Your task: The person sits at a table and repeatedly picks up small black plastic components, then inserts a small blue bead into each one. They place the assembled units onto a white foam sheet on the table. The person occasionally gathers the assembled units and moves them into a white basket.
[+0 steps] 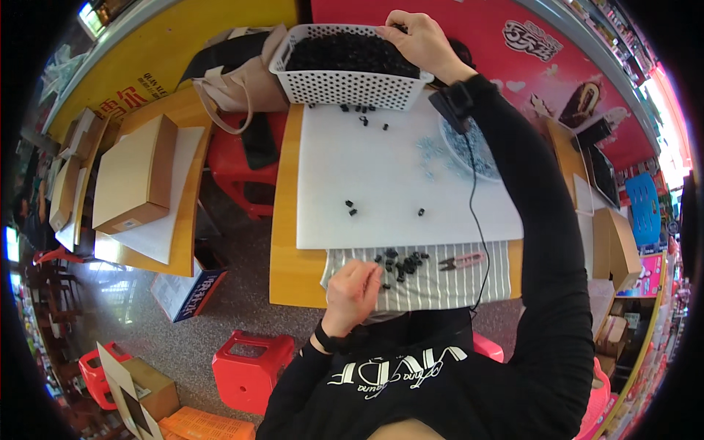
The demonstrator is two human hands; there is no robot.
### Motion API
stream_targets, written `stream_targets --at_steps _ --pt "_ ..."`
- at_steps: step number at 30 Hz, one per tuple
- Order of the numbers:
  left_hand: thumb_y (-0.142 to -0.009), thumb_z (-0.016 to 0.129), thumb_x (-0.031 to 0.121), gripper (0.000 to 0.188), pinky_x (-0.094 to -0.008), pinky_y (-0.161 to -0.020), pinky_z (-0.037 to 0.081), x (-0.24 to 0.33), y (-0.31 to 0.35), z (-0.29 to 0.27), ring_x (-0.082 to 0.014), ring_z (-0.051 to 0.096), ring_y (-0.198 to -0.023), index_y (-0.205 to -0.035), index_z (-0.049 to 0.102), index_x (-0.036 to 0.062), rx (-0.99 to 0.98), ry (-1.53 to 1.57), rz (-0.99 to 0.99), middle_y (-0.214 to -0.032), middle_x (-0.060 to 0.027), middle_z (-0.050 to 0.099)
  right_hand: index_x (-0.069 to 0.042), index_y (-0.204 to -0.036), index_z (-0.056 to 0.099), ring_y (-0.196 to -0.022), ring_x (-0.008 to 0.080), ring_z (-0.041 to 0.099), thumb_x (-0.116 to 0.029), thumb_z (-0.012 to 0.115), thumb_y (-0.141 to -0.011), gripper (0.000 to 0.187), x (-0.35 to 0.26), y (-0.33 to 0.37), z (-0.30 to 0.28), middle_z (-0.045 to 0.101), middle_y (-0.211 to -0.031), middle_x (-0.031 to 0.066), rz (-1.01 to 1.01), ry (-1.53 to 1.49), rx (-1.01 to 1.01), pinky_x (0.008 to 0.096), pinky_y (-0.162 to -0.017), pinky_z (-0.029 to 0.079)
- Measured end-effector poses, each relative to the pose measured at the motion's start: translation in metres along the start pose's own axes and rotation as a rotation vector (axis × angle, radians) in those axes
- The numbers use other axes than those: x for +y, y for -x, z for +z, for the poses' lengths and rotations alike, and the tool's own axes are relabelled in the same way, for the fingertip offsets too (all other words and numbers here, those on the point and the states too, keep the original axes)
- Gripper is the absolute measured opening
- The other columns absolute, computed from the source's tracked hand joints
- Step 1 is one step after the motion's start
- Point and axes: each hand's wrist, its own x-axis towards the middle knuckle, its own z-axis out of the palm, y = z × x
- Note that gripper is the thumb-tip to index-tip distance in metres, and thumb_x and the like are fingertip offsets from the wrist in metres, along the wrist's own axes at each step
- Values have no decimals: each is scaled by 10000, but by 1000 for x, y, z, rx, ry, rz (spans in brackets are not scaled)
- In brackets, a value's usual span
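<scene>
My right hand [425, 48] reaches over the far right corner of a white perforated basket [352, 89], its fingers curled together. The basket is heaped with small black parts [345, 53]; whether some are in that hand, I cannot make out. Near the table's front edge, my left hand [353, 292] has its fingers closed, and what they hold is hidden. Just right of it, a loose pile of small black parts [402, 265] lies on a grey striped cloth [440, 290]. Pink-handled thread snips [462, 261] lie on the cloth beside the pile.
A white board [367, 172] covers most of the table, with a few stray black parts. A tub of pale blue bits [473, 150] stands partly behind my right forearm, more bits spilled beside it. A cable [477, 213] hangs from my wrist. A red stool [253, 370] stands left.
</scene>
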Motion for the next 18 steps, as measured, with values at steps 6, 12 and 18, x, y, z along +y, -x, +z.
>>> stream_targets --at_steps 6,12,18 --pt "-841 679 49 49 -383 -528 432 3 0 4 -309 571 -601 -851 635 29 -16 -10 16 -709 -125 568 -2 -776 550 -588 103 384 -205 679 -878 262 -79 151 -74 408 -609 74 289 -301 -628 321 -536 372" --pt "-837 671 48 47 -387 -559 445 0 1 10 -315 587 -639 -865 638 29 16 -47 89 -749 -129 591 -84 -828 566 -672 356 591 -261 651 -874 201 -120 308 -69 560 -710 138 210 9 -576 447 -601 462" --pt "-830 670 39 62 -373 -566 448 5 6 6 -312 586 -644 -877 635 19 16 -129 86 -757 -127 585 -73 -867 565 -795 292 608 -249 690 -835 218 -140 328 -70 537 -813 120 68 219 -461 404 -622 480"
